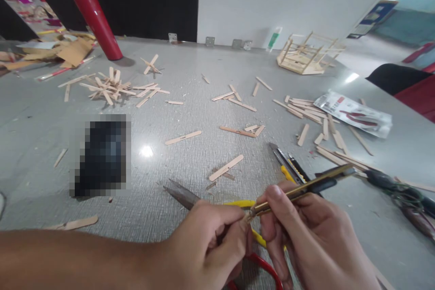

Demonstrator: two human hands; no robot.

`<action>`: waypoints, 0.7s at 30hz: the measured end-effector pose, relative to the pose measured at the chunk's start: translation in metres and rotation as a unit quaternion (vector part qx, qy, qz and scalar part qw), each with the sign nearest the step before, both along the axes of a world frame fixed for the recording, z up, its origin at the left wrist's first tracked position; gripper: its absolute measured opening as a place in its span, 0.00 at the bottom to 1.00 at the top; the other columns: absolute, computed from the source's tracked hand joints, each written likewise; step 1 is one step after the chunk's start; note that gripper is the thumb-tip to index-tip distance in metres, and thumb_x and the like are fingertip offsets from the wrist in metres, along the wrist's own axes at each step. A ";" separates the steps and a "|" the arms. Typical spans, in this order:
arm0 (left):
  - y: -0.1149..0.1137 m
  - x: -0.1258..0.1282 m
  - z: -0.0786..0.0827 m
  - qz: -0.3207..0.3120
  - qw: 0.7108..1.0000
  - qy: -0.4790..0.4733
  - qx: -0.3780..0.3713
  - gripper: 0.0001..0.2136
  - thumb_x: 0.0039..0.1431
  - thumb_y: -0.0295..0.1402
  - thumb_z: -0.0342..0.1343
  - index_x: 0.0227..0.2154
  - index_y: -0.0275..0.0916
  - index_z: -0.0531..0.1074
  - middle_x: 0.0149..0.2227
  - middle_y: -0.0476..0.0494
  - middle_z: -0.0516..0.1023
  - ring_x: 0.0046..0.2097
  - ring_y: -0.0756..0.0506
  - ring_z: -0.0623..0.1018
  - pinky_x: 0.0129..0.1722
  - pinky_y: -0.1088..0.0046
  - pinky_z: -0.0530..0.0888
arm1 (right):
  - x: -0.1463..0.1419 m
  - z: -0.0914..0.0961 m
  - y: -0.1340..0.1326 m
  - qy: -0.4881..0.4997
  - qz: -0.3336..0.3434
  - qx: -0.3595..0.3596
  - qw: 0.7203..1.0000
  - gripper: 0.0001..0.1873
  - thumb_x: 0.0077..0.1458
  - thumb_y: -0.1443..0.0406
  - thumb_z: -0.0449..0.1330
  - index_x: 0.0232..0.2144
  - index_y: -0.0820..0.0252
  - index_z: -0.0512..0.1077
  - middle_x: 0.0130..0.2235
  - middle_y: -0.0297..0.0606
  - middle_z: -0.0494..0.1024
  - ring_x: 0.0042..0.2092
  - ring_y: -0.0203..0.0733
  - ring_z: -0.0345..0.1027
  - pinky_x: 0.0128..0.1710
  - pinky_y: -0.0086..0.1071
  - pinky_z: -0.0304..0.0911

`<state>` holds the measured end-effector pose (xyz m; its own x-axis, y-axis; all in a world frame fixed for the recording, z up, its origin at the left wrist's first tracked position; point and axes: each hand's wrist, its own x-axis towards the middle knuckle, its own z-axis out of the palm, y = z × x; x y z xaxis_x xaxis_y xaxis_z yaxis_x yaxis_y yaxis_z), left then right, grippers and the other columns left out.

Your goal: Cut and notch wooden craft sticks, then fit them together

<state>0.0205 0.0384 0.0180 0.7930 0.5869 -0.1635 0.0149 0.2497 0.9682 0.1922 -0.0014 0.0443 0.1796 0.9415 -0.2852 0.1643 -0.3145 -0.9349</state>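
My right hand [306, 231] is wrapped around a utility knife [302, 190] with a gold-coloured body and a dark grip, its tip pointing left. That tip meets the fingertips of my left hand [214, 240], which is closed in a pinch. A small piece of wooden stick [248, 218] shows between those fingers, mostly hidden. Under both hands lie scissors [181, 194] with red and yellow handle parts, blades to the left. Another cutter [284, 163], grey and yellow, rests just beyond my right hand. A flat wooden craft stick [226, 167] lies ahead of my hands.
Craft sticks are piled [110, 87] at the back left, with more [306, 111] at the right beside a white packet [355, 113]. A red bottle [95, 20], a stick frame [302, 56] and a glue tube [273, 38] stand at the back. A blurred dark object [102, 156] sits left.
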 end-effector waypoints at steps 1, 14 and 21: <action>0.000 0.000 0.000 0.000 1.000 -0.001 0.005 0.18 0.74 0.41 0.42 0.28 0.39 0.61 0.20 0.56 0.58 0.21 0.55 0.57 0.19 0.78 0.55 | 0.001 -0.001 0.001 0.003 0.010 0.003 1.000 0.26 0.63 0.47 0.60 0.20 0.56 0.70 0.11 0.30 0.69 0.13 0.34 0.65 0.13 0.23 0.61; 0.001 0.001 0.001 0.007 1.000 0.006 -0.003 0.15 0.74 0.38 0.43 0.30 0.38 0.63 0.20 0.57 0.57 0.22 0.54 0.56 0.20 0.78 0.54 | -0.012 0.005 -0.005 -0.006 -0.082 0.036 0.996 0.25 0.60 0.45 0.62 0.22 0.57 0.70 0.17 0.28 0.71 0.12 0.28 0.63 0.14 0.21 0.60; 0.002 0.001 0.004 -0.001 1.000 -0.006 0.009 0.16 0.75 0.37 0.42 0.29 0.38 0.63 0.21 0.56 0.57 0.22 0.54 0.57 0.20 0.78 0.55 | -0.016 0.003 -0.005 -0.072 -0.101 0.100 0.987 0.21 0.60 0.48 0.62 0.23 0.55 0.73 0.18 0.29 0.72 0.13 0.31 0.65 0.13 0.23 0.62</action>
<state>0.0217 0.0404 0.0218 0.7958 0.5886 -0.1422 0.0026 0.2315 0.9728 0.1764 -0.0064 0.0475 0.3946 0.9172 -0.0552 0.2536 -0.1664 -0.9529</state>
